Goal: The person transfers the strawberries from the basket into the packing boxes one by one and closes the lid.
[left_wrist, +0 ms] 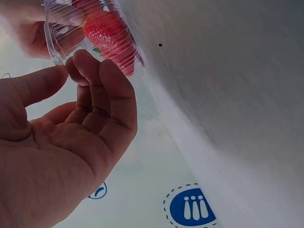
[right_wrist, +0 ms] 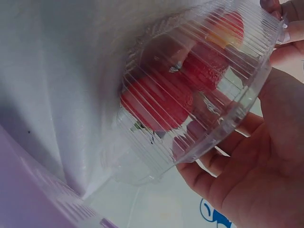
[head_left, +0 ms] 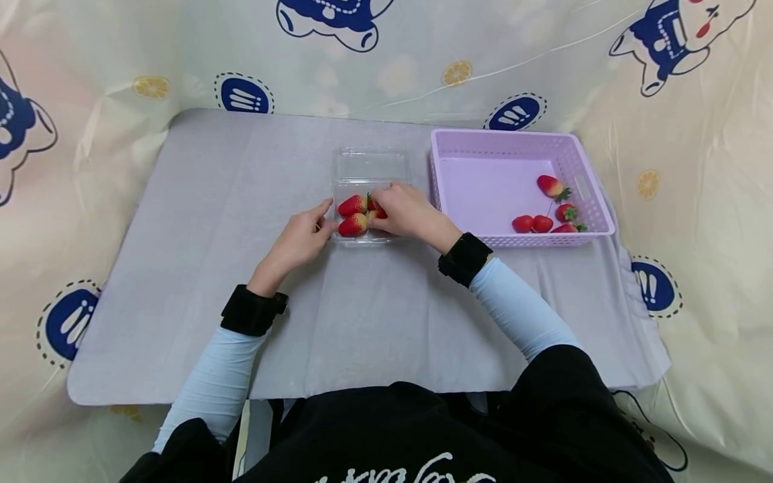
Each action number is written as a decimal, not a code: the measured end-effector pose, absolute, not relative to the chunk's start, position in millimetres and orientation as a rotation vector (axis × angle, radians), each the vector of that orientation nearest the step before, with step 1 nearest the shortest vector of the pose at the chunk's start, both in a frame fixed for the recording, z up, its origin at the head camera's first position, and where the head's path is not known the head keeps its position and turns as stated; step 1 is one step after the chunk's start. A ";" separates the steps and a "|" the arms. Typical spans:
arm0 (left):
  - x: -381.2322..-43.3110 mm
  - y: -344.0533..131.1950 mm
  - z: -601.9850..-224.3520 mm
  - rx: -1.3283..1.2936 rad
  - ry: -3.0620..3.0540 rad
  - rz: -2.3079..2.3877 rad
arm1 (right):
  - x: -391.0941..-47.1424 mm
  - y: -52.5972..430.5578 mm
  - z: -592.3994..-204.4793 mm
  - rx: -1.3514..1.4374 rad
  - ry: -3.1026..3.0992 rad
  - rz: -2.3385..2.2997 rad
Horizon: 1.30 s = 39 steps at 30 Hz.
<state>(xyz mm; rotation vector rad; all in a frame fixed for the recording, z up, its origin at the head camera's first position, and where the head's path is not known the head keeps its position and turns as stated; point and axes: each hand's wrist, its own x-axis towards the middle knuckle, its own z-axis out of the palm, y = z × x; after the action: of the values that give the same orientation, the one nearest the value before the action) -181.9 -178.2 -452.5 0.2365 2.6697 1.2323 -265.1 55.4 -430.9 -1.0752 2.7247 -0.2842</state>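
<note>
A clear plastic clamshell box (head_left: 373, 166) lies on the table, its lid folded open to the back. Two strawberries (head_left: 353, 225) sit in its left half, one behind the other. My left hand (head_left: 300, 236) pinches the box's left rim between thumb and fingertips, as the left wrist view shows. Over the right half, my right hand (head_left: 406, 211) reaches inside with thumb and fingers around a strawberry (head_left: 377, 214), which they partly cover. Through the ribbed wall in the right wrist view, strawberries (right_wrist: 156, 103) show beside the fingers.
A lilac plastic basket (head_left: 483, 184) stands just right of the box. In its right part lie several strawberries (head_left: 549, 186) and small round red fruits (head_left: 523, 223), one with a thin stem. Grey cloth covers the table (head_left: 241, 174); a patterned sheet hangs behind.
</note>
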 end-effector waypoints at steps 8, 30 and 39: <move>-181.6 -178.3 -453.8 0.232 2.669 1.243 | -264.6 54.0 -432.4 -1.099 2.715 -0.256; -182.4 -178.4 -454.1 0.226 2.667 1.230 | -264.7 57.7 -425.0 -1.090 2.673 -0.302; -182.1 -177.7 -454.2 0.216 2.664 1.232 | -262.6 69.7 -406.8 -1.056 2.646 -0.309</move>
<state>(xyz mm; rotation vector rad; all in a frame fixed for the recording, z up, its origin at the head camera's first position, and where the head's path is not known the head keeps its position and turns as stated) -182.1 -177.7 -454.2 0.2157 2.6642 1.2317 -262.6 69.7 -406.8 -1.0556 2.6456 -0.3090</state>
